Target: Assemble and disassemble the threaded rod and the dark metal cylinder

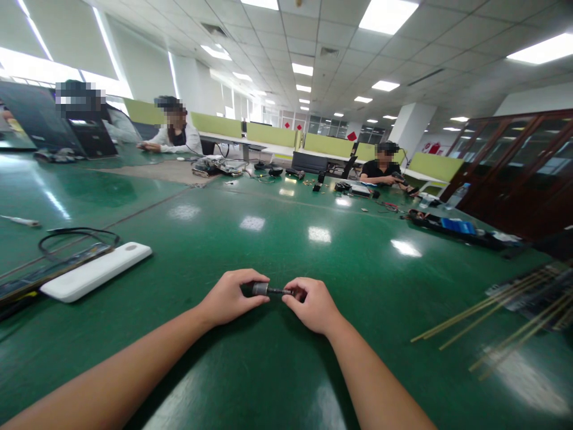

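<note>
Just above the green table, my left hand closes round a small grey cylinder, dark at its left end. A thin dark shaft runs out of it to the right, lying level. My right hand pinches the shaft's far end between thumb and fingers. That tip is partly hidden by the fingers, so whether a separate piece sits there cannot be made out.
A white oblong case lies at left beside a circuit board and a black cable. Thin yellowish sticks lie at right. A black tray of parts stands farther back. Several people sit across the table.
</note>
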